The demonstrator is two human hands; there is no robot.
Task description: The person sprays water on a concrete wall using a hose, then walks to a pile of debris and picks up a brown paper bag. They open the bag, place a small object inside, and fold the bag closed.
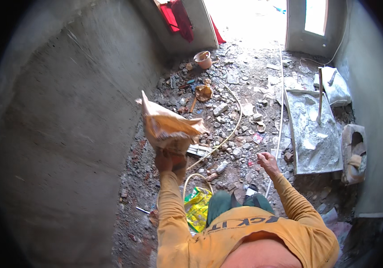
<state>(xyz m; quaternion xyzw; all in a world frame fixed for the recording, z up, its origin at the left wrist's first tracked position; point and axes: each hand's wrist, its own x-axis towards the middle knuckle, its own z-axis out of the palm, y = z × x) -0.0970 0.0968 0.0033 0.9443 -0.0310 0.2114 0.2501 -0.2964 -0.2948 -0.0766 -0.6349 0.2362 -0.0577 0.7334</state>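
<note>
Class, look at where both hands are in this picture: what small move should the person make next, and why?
Probably bring the right hand across to steady the brown paper bag by its rim. The bag's mouth gapes open and only the left hand grips it, while the right hand hangs apart over the rubble, with nothing clearly visible in its grasp.

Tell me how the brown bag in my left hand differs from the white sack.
The bag is brown; the sack is white. The bag is held up in your left hand; the sack lies near the right wall. The bag looks crumpled; the sack bulges. Both are soft-sided.
</note>
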